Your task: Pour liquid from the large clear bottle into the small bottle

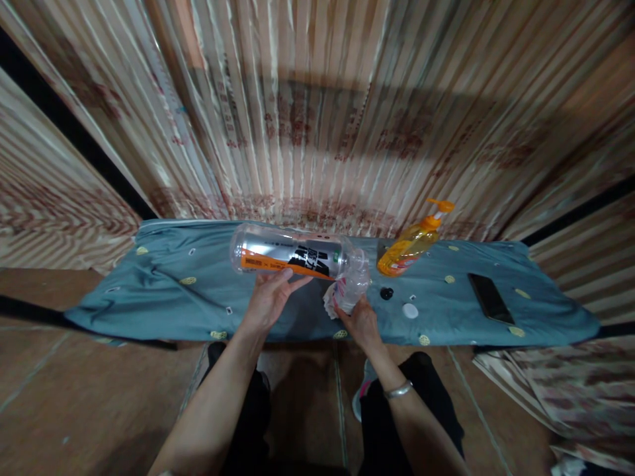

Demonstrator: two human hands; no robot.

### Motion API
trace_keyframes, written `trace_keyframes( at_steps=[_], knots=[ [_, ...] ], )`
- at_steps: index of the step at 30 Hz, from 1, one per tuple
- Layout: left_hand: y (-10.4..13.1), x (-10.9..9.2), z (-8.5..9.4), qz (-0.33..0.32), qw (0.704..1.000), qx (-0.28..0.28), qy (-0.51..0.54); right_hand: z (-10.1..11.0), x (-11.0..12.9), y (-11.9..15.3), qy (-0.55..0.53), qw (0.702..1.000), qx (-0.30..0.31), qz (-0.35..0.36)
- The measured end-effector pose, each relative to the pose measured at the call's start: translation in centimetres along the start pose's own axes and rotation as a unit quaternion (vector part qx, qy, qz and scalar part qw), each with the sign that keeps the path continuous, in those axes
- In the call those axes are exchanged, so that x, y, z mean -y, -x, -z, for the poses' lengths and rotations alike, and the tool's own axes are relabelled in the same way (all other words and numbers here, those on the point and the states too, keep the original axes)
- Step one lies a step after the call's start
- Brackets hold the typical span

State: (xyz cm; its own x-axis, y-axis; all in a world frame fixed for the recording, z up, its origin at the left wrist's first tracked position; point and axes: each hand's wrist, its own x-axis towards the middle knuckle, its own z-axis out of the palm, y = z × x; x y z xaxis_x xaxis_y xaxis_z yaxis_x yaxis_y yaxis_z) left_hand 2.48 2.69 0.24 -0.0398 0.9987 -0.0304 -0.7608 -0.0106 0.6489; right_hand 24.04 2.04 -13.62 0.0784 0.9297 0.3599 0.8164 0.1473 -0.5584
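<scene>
A clear plastic bottle [292, 250] with a silver, orange and black label [310, 256] tilts sideways mid-frame. The left hand's [266, 301] visible fingers spread against its underside, grip unclear; the right hand's [361, 322] fingers clamp crumpled tissue [329, 304].

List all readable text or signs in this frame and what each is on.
No full word reads with certainty.
Clear bottle: large black characters on the silver label, sideways and too blurred to quote; small print on its orange band, too small, ending in a possible "X".
Pump bottle: label marks, too blurred.
Curtain: small reddish character-like print, illegible.
Blue-green cloth: small white patches with dark marks, unreadable.
</scene>
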Motion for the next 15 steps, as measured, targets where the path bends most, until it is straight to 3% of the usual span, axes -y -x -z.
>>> trace_keyframes(
  at_steps=[15],
  knots=[
    [-0.15,-0.01,0.01,0.012,1.000,0.004,-0.002,0.48,0.51,-0.20,0.008,1.000,0.012,0.005]
  ],
)
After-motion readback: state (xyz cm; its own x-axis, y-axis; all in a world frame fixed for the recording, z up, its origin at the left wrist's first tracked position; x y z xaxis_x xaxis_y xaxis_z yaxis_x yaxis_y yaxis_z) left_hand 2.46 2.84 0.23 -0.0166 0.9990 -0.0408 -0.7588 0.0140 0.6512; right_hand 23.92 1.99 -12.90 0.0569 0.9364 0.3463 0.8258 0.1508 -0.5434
